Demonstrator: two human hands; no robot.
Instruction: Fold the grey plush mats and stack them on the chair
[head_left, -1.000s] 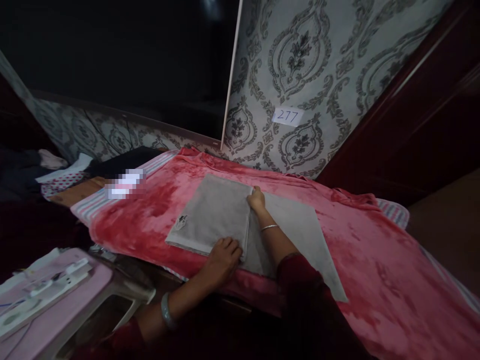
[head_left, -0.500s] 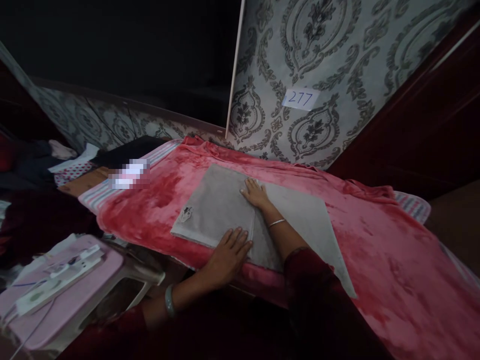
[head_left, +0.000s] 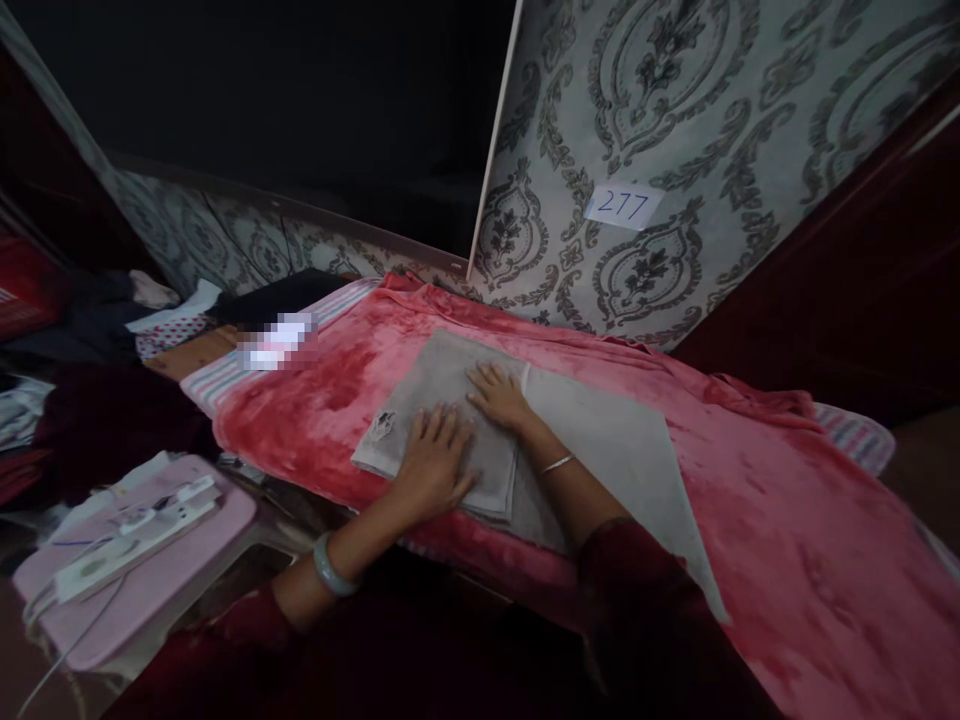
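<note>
A grey cloth lies on a red plush blanket, its left part folded over onto itself. A small pale label or patch shows near the left edge of the folded part. My left hand rests flat on that folded part, fingers spread, close to its near side. Farther back, my right hand presses flat on the same layer near the fold's right edge, fingers stretched out. Neither hand grips anything. Bracelets circle both wrists.
At the lower left stands a pink stool bearing a white power strip with cords. A blurred-out item lies at the blanket's left. Behind is a large dark screen and a patterned wall with a paper reading 277.
My left hand has slid left and away from me over the folded cloth. My right hand has shifted slightly left across it. The camera view has turned a little.
</note>
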